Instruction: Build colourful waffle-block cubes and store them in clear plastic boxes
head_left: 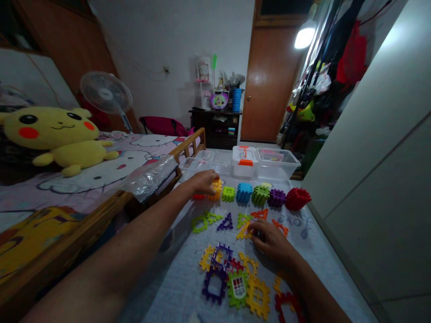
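Observation:
My left hand (204, 182) reaches to the back row, its fingers closed around a stack of yellow building pieces (216, 190). Just left of it, a bit of red (198, 196) shows under my wrist. My right hand (269, 238) is low over the cloth, with curled fingertips on a yellow triangular building piece (244, 230). Close by lie a green triangle (243, 219), an orange triangle (260, 214) and a purple triangle (226, 222). Stacks in green (228, 194), blue (244, 192), purple (277, 198) and red (298, 198) continue the row rightwards.
Loose purple frames (214, 285), a green window piece (238, 289) and a yellow window piece (258, 297) lie nearest me. Clear plastic boxes (278, 168) stand at the back, one with an orange-latched lid (244, 154). A wooden bed rail (111, 213) runs along the left.

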A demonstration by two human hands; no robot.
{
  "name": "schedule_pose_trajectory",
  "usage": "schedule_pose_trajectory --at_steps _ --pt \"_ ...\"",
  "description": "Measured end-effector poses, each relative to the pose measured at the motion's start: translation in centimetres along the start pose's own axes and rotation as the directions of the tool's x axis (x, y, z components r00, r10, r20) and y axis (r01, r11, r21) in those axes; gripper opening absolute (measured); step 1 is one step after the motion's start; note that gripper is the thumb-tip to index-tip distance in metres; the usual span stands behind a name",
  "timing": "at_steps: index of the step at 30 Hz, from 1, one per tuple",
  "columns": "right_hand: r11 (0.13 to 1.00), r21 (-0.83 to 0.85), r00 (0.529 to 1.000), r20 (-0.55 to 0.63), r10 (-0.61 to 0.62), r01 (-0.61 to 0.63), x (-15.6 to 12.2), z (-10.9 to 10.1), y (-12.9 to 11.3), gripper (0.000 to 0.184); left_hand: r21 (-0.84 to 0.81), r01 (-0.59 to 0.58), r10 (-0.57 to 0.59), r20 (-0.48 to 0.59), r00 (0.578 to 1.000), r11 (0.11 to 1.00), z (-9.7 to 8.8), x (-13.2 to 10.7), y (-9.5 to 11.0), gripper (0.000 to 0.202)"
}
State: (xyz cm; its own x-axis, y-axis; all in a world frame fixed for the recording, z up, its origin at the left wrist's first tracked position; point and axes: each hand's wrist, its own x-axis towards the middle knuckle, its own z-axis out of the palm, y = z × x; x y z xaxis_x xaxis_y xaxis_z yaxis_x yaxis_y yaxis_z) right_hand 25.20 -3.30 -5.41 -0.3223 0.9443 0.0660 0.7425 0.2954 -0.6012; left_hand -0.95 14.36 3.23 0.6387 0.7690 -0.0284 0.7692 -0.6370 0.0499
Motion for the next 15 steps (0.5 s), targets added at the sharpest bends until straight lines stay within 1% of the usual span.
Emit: schedule_pose_trajectory --at_steps 7,10,13,15 --pt "1.0 -0.004 1.0 0.004 0.014 -0.014 0.0 0.1 0.1 0.024 0.003 0.016 -0.016 0.089 0.996 1.0 0.6 1.2 -1.4 0.059" --pt "1.0 -0.007 1.0 0.0 0.026 -0.026 0.0 0.0 0.0 0.025 -0.018 0.017 -0.014 0.127 0.992 1.0 1.1 1.4 -1.8 0.072" --pt "1.0 -0.007 1.0 -0.001 0.028 -0.028 0.0 0.0 -0.2 0.025 -0.053 0.019 -0.012 0.137 0.99 0.998 1.6 1.6 -1.9 0.084" --pt "1.0 -0.007 1.0 -0.002 0.027 -0.027 0.0 -0.1 -0.3 0.025 -0.056 0.032 -0.023 0.151 0.988 0.998 1.7 1.7 -1.7 0.081"
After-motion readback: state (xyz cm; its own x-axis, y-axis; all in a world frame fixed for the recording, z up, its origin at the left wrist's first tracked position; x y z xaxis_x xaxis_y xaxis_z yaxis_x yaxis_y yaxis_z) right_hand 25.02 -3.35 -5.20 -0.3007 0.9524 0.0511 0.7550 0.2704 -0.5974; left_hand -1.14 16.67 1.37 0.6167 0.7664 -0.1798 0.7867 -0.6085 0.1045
